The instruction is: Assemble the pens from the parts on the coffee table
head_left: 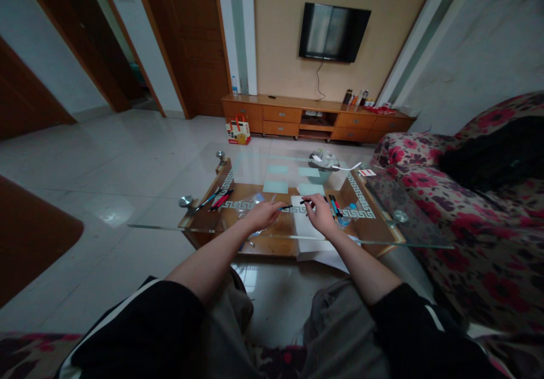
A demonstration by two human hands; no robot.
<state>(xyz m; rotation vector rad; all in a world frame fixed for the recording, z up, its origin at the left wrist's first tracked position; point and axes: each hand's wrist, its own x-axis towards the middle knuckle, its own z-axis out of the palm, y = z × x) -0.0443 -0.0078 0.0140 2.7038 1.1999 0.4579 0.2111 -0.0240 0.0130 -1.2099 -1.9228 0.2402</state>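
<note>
My left hand (262, 214) rests over the glass coffee table (272, 237) and pinches a thin dark pen (285, 208) that points to the right. My right hand (319, 213) is close beside it, fingers closed on a small black pen piece (305, 201), likely a cap. The two pieces are a short gap apart. Under my right hand lies a white sheet of paper (306, 237). Several more pens (335, 204) lie just right of my right hand.
A bunch of red, blue and black pens (220, 199) lies at the table's left. A bowl with wrappers (323, 161) stands at the far side. A floral sofa (476, 209) is on the right; a TV cabinet (314, 119) stands against the far wall.
</note>
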